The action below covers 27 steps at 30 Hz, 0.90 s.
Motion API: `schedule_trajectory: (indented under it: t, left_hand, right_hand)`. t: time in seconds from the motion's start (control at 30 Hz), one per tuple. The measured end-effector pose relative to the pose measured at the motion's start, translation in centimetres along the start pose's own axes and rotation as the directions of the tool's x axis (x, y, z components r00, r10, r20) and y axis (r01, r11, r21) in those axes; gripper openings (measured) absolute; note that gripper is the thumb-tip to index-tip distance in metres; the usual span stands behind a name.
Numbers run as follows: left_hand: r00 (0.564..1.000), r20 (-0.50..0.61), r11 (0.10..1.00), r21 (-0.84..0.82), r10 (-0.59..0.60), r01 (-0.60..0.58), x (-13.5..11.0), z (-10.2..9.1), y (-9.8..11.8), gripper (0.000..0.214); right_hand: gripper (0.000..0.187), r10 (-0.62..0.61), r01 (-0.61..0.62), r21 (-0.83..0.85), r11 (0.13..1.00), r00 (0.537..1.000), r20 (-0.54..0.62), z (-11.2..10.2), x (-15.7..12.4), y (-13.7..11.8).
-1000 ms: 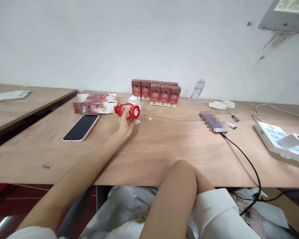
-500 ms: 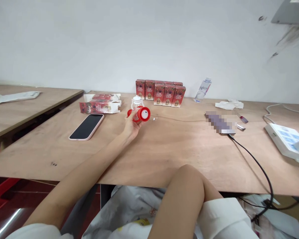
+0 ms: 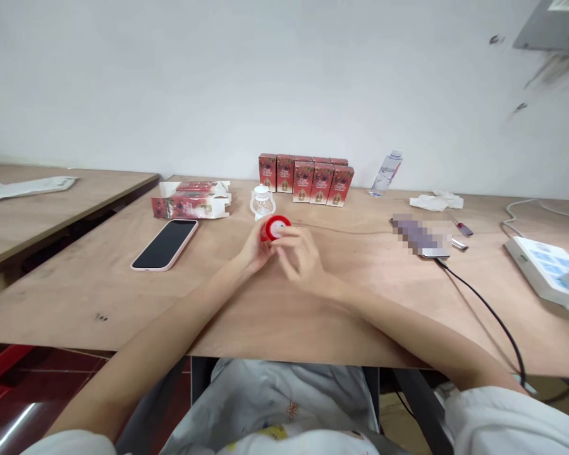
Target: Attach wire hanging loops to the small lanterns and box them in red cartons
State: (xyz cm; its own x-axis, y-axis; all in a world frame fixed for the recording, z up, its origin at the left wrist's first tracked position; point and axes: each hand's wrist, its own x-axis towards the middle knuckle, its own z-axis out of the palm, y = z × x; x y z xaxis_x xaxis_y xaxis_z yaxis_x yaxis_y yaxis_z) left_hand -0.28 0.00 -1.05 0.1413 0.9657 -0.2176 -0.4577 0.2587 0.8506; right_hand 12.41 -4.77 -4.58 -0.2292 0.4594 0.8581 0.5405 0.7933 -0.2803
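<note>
My left hand (image 3: 256, 248) is closed around a small red lantern (image 3: 265, 229). The lantern's round base, a red ring with a white disc, faces me; my fingers hide most of its body. From the right, my right hand (image 3: 303, 260) reaches to that base. Its fingertips touch or hover just over the white disc, with the fingers bent and apart and not wrapped round the lantern. Just behind stands a small white lantern (image 3: 262, 203) with a clear body, upright on the table.
Several red printed boxes (image 3: 310, 180) stand by the wall. An opened red box (image 3: 189, 203) lies left, behind a phone (image 3: 165, 245). To the right are a tilted clear bottle (image 3: 386, 172), tissue (image 3: 436, 201), a screwdriver (image 3: 463, 229), a cabled phone (image 3: 417, 235) and a white device (image 3: 545, 268).
My right hand has come up from near the table's front edge to the lantern's base. My left hand has drawn the red lantern slightly nearer, uncovering more of the white one.
</note>
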Motion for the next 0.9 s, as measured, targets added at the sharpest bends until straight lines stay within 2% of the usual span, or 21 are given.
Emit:
schedule_trajectory:
  t: [0.1, 0.23, 0.47, 0.6, 0.77, 0.9]
  left_hand:
    - [1.0, -0.011, 0.999, -0.019, -0.03, 0.029, -0.3, 0.1, -0.2, 0.014]
    - [0.996, -0.043, 0.997, 0.024, -0.074, 0.075, -0.3, 0.1, -0.3, 0.014]
    - [0.995, -0.07, 0.986, 0.146, -0.074, 0.083, -0.6, 0.1, -0.2, 0.011]
    - [0.998, -0.06, 0.969, 0.248, 0.002, 0.013, -0.7, 0.0, -0.1, 0.011]
    - [0.994, -0.102, 0.948, 0.312, -0.036, 0.067, -0.7, -0.1, -0.2, 0.014]
    - [0.996, -0.09, 0.932, 0.362, 0.021, 0.013, -0.7, -0.2, -0.6, 0.015]
  right_hand:
    - [0.02, -0.035, 0.032, -0.026, 0.999, 0.993, -0.108, -0.4, 0.4, 2.5]
    - [0.021, -0.076, 0.075, -0.034, 0.997, 0.996, -0.04, -0.3, 0.3, 4.1]
    - [0.03, -0.023, 0.025, -0.026, 0.999, 0.998, 0.064, -0.5, -0.1, 4.1]
    - [0.027, -0.02, 0.019, 0.017, 1.0, 0.998, 0.055, -0.4, 0.0, 4.3]
    - [0.023, 0.022, -0.025, 0.033, 0.999, 0.998, 0.064, -0.3, -0.2, 4.4]
    - [0.021, 0.022, -0.024, 0.037, 0.999, 0.998, 0.051, -0.3, -0.2, 4.3]
